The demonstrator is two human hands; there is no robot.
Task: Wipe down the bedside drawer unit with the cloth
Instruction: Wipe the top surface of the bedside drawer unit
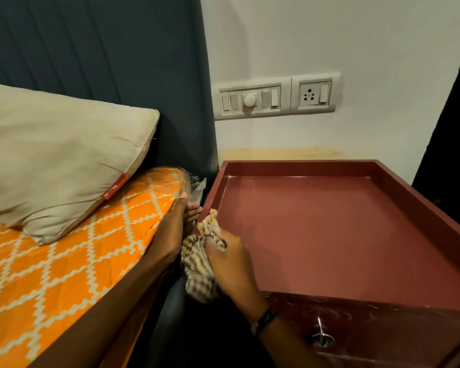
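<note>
Glossy maroon wooden bedside drawer unit (329, 235); beige-and-brown striped rumpled cloth (197, 269); orange bedsheet with white diamond lattice (64, 261); plain beige pillow (51, 160); dark teal ribbed headboard (104, 49).

Headboard (96, 62): dark blue-grey, upholstered with vertical channels, standing against the wall behind the bed.
Pillow (56, 160): beige, creased, lying on the bed against the headboard, with a small orange label at its lower right corner.
Bedsheet (72, 261): orange with a white zigzag lattice pattern, covering the mattress.
Plastic wrap (195, 185): clear and crinkled, at the mattress corner beside the headboard.
Switch panel (250, 99): white, on the wall, holding rocker switches and a round dial.
Socket plate (315, 92): just beside the switch panel, with a three-pin socket and one switch.
Wall (329, 35): white, with a yellowish stain low down.
Curtain (452, 123): dark, at the right edge.
</note>
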